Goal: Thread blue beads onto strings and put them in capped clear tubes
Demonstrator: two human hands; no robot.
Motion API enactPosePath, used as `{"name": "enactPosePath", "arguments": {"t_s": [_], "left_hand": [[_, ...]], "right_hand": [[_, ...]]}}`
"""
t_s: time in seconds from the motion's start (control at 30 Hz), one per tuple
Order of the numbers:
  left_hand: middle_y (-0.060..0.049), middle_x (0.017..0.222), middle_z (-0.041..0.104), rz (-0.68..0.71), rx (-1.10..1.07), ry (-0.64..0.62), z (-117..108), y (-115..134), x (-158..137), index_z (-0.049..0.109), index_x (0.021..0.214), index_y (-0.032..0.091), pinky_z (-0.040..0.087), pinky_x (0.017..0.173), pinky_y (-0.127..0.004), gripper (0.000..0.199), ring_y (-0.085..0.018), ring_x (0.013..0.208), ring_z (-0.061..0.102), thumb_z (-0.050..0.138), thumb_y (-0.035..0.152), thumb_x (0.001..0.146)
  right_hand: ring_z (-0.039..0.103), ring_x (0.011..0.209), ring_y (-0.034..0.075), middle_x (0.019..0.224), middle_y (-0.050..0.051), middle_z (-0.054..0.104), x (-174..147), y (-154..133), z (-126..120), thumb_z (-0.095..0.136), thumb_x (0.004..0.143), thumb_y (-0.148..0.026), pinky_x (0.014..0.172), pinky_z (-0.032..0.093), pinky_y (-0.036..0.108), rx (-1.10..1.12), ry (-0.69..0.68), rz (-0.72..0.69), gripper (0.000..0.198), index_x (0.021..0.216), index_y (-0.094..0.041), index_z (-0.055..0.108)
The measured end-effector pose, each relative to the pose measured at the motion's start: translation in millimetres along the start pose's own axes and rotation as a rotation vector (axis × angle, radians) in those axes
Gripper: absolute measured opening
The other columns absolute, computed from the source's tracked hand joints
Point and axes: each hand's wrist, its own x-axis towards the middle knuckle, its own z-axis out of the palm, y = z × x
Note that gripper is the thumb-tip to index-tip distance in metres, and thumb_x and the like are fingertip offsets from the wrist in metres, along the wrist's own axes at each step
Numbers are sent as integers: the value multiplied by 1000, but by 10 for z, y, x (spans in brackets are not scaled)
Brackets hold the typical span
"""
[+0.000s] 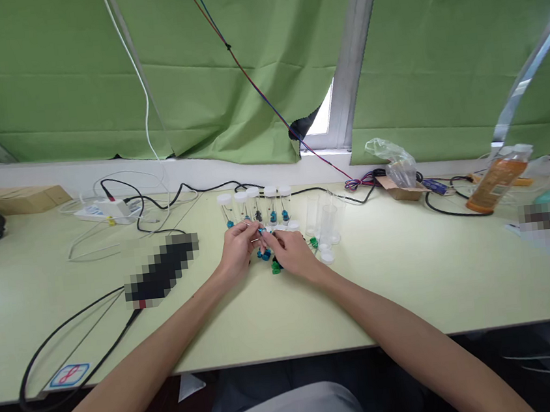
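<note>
My left hand [234,251] is closed in a pinch over the middle of the table, fingertips meeting those of my right hand [296,253]. Between them shows a small blue piece [261,230], partly hidden by the fingers; its exact kind is too small to make out. Just below the fingers lie another blue piece [264,255] and a green piece [276,267]. Several clear tubes with white caps [270,192] stand behind my hands, holding small blue or dark pieces on thin stems. To the right are uncapped clear tubes [328,223] and loose white caps [326,254].
A blurred black device [161,270] with a black cable lies left of my arms. Farther left is a white power strip [108,211] among cords. At right stand an orange drink bottle [501,179] and a small cardboard box [401,187] with a plastic bag.
</note>
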Motion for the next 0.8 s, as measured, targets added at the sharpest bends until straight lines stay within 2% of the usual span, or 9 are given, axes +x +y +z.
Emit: {"name": "enactPosePath", "arguments": {"t_s": [0.37, 0.8], "left_hand": [[-3, 58, 57, -2, 1, -20, 10, 12, -4, 62, 62, 14, 45, 41, -26, 18, -14, 47, 55, 71, 25, 73], [-4, 59, 58, -3, 7, -22, 6, 15, -7, 61, 62, 14, 45, 42, -26, 19, -13, 46, 54, 71, 26, 72]], "right_hand": [[58, 67, 13, 69, 2, 66, -4, -30, -26, 30, 102, -45, 70, 39, 25, -13, -39, -45, 54, 74, -20, 68], [62, 70, 14, 70, 2, 68, -6, -29, -32, 30, 102, -46, 73, 42, 24, 3, -58, -45, 55, 74, -20, 70]]}}
